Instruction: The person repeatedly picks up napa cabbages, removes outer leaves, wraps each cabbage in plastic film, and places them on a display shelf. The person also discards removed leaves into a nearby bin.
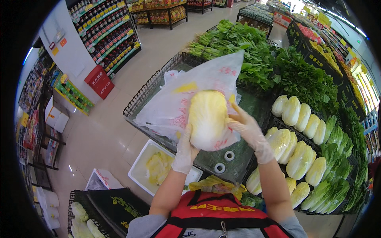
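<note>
A napa cabbage [208, 119] is held up in front of me, its white base towards me and its yellow top away. My left hand [184, 148], in a thin translucent glove, grips its lower left side. On its right side, my gloved right hand [244, 126] has its fingers and thumb against the cabbage. Behind and beneath it spreads a crumpled white sheet with red print and yellow patches [157, 104], over a dark crate-like display. Two rolls of white tape [220, 168] lie on the green surface below the cabbage.
Wrapped napa cabbages [299, 160] stand in rows at the right. Bunches of leafy greens [238, 44] lie beyond the sheet. A white foam box [138, 165] with pale yellow leaves is at the lower left. A yellow plastic bag [215, 183] lies near my apron.
</note>
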